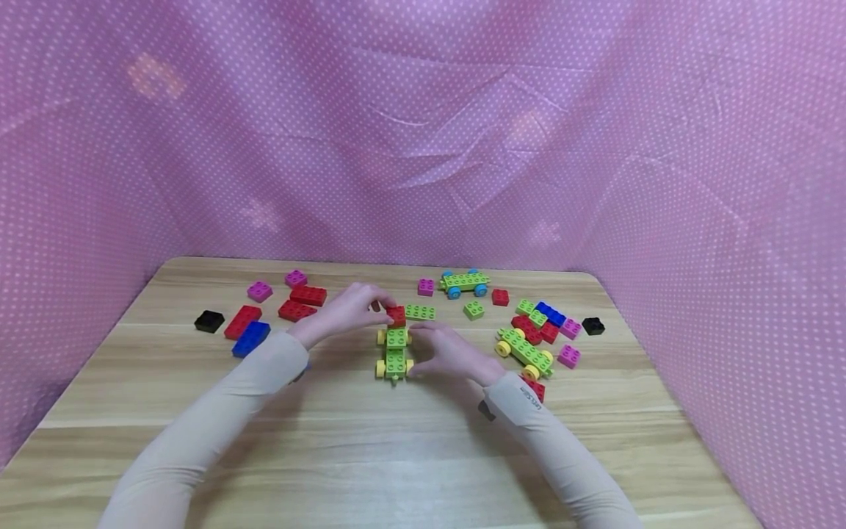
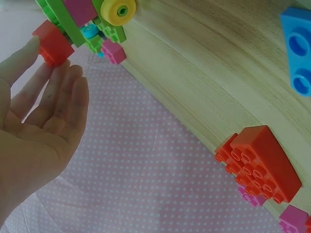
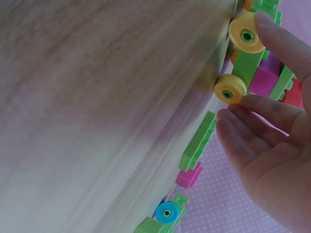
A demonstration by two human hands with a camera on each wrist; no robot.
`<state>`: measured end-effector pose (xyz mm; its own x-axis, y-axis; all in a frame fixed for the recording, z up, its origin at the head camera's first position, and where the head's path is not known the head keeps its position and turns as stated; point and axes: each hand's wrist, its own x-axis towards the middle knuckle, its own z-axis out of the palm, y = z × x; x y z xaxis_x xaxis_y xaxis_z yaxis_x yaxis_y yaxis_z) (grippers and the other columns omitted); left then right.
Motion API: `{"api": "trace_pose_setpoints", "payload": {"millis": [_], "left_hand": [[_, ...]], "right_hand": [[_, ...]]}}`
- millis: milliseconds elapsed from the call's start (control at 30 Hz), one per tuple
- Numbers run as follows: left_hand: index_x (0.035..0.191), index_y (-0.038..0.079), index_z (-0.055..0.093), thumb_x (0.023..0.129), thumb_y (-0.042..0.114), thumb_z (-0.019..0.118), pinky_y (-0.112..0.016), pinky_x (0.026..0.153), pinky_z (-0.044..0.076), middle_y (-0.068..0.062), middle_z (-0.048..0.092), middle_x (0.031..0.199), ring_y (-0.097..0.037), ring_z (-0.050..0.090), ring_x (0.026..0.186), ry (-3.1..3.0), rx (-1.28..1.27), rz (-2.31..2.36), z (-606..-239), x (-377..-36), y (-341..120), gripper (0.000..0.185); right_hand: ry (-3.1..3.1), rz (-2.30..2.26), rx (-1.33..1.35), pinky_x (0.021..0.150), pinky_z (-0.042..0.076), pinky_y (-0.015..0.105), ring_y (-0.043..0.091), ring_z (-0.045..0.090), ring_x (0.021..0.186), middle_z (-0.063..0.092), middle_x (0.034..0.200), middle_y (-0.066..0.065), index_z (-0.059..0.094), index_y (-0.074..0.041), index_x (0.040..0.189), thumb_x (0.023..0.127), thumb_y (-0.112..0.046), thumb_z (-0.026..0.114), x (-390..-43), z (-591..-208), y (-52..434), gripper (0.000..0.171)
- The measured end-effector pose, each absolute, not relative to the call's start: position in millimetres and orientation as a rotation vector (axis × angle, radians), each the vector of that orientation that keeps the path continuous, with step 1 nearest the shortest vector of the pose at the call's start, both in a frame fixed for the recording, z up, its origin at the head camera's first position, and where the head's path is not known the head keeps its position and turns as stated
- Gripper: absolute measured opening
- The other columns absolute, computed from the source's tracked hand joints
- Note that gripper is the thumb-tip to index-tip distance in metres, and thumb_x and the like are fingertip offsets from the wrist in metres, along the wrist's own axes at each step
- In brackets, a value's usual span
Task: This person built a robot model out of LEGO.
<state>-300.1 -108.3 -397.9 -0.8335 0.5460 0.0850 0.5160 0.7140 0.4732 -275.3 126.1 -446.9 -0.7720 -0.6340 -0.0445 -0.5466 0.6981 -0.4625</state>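
A green toy car base (image 1: 395, 362) with yellow wheels stands lengthwise at the middle of the table. It carries a magenta brick (image 3: 265, 80) with a green plate (image 1: 397, 336) on top. My left hand (image 1: 346, 307) pinches a small red brick (image 1: 396, 316) between thumb and fingers, right at the plate's far end. From the right side, my right hand (image 1: 452, 351) holds the car by its wheels. Its thumb is against the near yellow wheel (image 3: 247, 35), and its fingertips touch the far yellow wheel (image 3: 228, 90).
Red bricks (image 1: 243, 322), a blue brick (image 1: 251, 339) and a black brick (image 1: 209, 321) lie left. Behind are a flat green plate (image 1: 421, 312) and a blue-wheeled base (image 1: 465, 281). Another yellow-wheeled base (image 1: 525, 351) sits right among several loose bricks. A pink dotted curtain (image 1: 423, 147) surrounds the table.
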Motion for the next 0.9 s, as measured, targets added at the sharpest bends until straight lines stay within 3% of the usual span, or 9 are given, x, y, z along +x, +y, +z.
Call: {"api": "trace_pose_setpoints", "payload": {"millis": [900], "left_hand": [[0.119,0.009,0.071,0.088,0.018,0.074,-0.035,0.088,0.057,-0.005,0.074,0.113,-0.024,0.066,0.104,2.854,0.785,0.762,-400,-297,-96,0.032]], "right_hand": [[2.723,-0.635,-1.012,0.119,0.037,0.045,0.03,0.047,0.14,0.049,0.151,0.013,0.051,-0.007,0.143,0.078,-0.034,0.083,-276,-454,133,0.077]]}}
